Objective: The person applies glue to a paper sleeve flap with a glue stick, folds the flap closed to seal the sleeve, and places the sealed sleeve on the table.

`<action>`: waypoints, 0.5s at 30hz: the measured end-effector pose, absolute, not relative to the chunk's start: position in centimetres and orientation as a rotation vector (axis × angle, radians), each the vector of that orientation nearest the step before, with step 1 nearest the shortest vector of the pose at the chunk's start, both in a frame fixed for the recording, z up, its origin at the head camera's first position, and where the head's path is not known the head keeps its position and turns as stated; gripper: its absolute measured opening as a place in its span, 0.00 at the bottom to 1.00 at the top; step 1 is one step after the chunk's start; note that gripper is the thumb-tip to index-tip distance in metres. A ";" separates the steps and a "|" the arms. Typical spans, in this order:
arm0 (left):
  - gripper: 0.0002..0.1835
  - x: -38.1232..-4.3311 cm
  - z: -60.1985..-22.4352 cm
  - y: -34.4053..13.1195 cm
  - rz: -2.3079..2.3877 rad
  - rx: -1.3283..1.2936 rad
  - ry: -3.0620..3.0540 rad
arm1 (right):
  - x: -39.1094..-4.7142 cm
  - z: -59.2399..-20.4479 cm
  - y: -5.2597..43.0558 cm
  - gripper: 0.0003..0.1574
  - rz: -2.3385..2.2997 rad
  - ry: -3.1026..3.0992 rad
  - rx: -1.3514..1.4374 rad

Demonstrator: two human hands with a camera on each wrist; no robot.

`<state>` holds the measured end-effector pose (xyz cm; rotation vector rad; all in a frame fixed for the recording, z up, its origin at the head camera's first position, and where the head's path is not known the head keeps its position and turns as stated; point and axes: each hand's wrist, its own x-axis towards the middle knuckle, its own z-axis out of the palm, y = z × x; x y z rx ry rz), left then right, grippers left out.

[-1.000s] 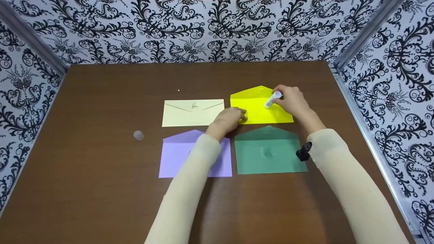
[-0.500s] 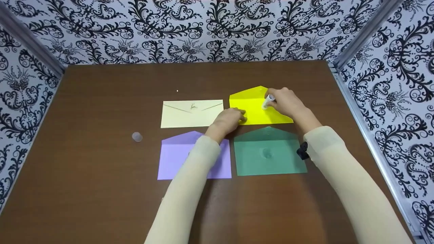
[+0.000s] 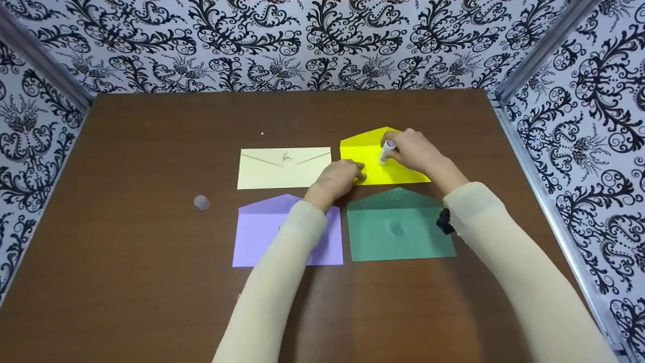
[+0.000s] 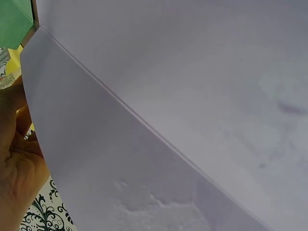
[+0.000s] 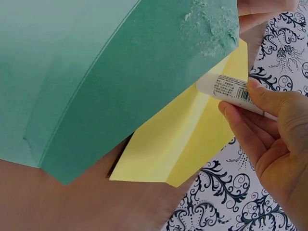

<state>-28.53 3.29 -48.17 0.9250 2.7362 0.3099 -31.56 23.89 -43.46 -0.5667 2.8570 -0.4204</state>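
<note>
A yellow envelope [image 3: 370, 159] lies with its flap opened away from me. My right hand [image 3: 415, 151] pinches a white glue stick [image 3: 386, 153] between thumb and fingers, its lower end at the envelope's body. In the right wrist view the glue stick [image 5: 231, 89] shows a printed label and barcode, and its working end is hidden behind the green envelope [image 5: 96, 86]. My left hand [image 3: 335, 180] rests on the yellow envelope's lower left corner, fingers pressing the paper. Only part of the left hand [image 4: 19, 154] shows in the left wrist view, beside the purple envelope [image 4: 120, 144].
Left of the yellow one lies a closed cream envelope [image 3: 272, 174]. Opened purple [image 3: 254, 242] and green [image 3: 373, 242] envelopes lie nearer me, the purple partly under my left forearm. A small round translucent cap-like piece [image 3: 201, 202] sits at left. Patterned walls border the brown table [image 3: 126, 282].
My right hand has moved left across the yellow envelope with the glue stick, which now stands more upright. The left hand has stayed at its corner.
</note>
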 end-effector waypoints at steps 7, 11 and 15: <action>0.18 -28.6 -48.1 3.4 0.304 0.916 2.748 | -32.7 -43.2 22.8 0.19 -0.328 2.860 -0.519; 0.17 -28.5 -48.2 3.4 0.281 0.929 2.757 | -33.1 -43.1 22.4 0.19 -0.280 2.843 -0.492; 0.17 -28.3 -48.4 3.4 0.264 0.917 2.755 | -33.3 -43.1 22.3 0.19 -0.239 2.852 -0.516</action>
